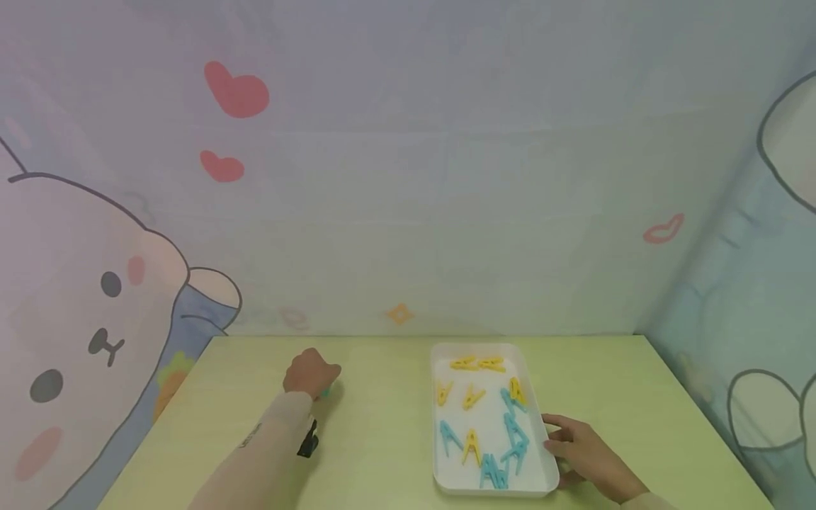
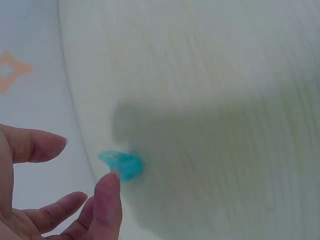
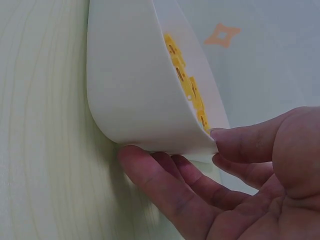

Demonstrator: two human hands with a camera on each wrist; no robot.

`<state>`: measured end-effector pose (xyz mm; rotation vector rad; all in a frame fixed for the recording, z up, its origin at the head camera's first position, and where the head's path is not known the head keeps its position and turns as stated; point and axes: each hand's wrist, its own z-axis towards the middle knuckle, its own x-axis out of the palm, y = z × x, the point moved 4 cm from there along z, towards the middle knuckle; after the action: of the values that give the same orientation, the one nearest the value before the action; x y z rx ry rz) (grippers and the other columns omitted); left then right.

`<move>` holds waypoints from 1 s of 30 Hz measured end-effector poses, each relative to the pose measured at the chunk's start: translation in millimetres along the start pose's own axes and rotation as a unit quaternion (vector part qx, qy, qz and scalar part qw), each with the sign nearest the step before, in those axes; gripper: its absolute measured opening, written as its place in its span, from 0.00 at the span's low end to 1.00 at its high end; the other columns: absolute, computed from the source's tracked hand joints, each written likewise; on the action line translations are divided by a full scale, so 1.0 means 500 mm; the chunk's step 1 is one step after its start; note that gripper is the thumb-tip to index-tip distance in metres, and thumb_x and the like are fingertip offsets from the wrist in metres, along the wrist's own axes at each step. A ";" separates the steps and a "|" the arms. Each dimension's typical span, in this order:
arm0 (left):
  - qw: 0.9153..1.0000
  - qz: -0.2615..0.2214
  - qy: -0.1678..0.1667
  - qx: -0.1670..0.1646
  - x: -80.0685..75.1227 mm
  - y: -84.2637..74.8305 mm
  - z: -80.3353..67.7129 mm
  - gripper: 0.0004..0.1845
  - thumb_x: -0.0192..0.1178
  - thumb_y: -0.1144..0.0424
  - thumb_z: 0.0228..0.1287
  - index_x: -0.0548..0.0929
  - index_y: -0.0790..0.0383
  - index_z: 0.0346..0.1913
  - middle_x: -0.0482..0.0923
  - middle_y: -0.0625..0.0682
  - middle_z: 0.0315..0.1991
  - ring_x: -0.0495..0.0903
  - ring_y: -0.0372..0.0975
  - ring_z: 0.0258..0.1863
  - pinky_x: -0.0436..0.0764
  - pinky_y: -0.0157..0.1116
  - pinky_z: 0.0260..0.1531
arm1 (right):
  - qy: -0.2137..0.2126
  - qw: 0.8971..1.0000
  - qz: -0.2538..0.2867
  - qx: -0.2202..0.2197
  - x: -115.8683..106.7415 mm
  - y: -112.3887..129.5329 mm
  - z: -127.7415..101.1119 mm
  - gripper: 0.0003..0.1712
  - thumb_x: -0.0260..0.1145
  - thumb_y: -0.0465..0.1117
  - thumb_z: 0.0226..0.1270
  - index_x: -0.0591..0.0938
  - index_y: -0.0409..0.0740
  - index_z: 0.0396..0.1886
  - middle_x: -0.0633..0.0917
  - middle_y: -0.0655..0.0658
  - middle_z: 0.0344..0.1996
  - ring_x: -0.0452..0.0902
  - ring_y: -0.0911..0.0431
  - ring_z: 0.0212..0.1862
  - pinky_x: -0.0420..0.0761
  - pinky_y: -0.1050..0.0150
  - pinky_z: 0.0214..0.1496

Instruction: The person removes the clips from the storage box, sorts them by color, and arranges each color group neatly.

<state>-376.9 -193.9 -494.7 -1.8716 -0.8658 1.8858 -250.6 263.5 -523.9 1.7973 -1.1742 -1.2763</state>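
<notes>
left hand: the left hand [image 1: 310, 373] is hovering low over the bench [image 1: 382, 453], well to the left of the tray [image 1: 440, 467], with a blue peg [image 2: 122, 164] just off its fingertips.
left fingers: the fingers [image 2: 107, 205] are lying spread and relaxed in the wrist view; one tip is sitting right at the peg, and it is probably only touching or just clear of it, since the frame is blurred there.
peg place: the blue peg is lying on the bench near its far left part, apart from the tray.
right hand: the right hand [image 1: 583, 450] is holding the tray's near right corner.
right fingers: the thumb [image 3: 250, 142] is pressing on the rim [image 3: 200, 145] while the other fingers are curling under the tray wall, so the grip is closed around the edge.
tray load: yellow pegs [image 1: 474, 364] and blue pegs [image 1: 503, 460] are lying loose inside.
risk, peg: a loose peg near the bench's side could be getting nudged away by a careless fingertip.
risk, tray: the corner grip could be tipping the tray, sliding the pegs together or over the rim.
</notes>
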 end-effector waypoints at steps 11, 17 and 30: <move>0.996 -0.085 0.037 0.011 0.016 -0.104 -0.049 0.19 0.60 0.59 0.56 0.77 0.70 0.46 0.77 0.59 0.37 0.81 0.47 0.21 0.84 0.45 0.23 | 0.000 1.000 -0.002 -0.005 0.000 0.005 -0.007 0.30 0.59 0.29 0.70 0.65 0.30 0.70 0.80 0.35 0.44 0.82 0.46 0.42 0.85 0.50 0.32; 0.985 -0.151 0.082 0.028 0.037 -0.167 -0.088 0.20 0.64 0.60 0.56 0.77 0.69 0.48 0.78 0.60 0.41 0.84 0.54 0.34 0.85 0.42 0.24 | -0.003 1.000 -0.005 -0.009 -0.004 0.006 -0.006 0.30 0.60 0.29 0.69 0.67 0.32 0.70 0.80 0.36 0.44 0.81 0.48 0.39 0.85 0.51 0.30; 0.962 -0.198 0.168 0.079 0.115 -0.257 -0.159 0.24 0.68 0.62 0.56 0.76 0.71 0.52 0.78 0.62 0.44 0.84 0.54 0.34 0.85 0.42 0.25 | 0.007 1.000 0.005 -0.023 -0.003 0.013 -0.015 0.30 0.60 0.29 0.70 0.66 0.30 0.70 0.80 0.35 0.45 0.81 0.46 0.41 0.85 0.50 0.31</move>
<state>-324.9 -46.6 -453.1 -1.6999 -0.8665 1.3106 -245.9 262.3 -515.0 1.7623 -1.1351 -1.2740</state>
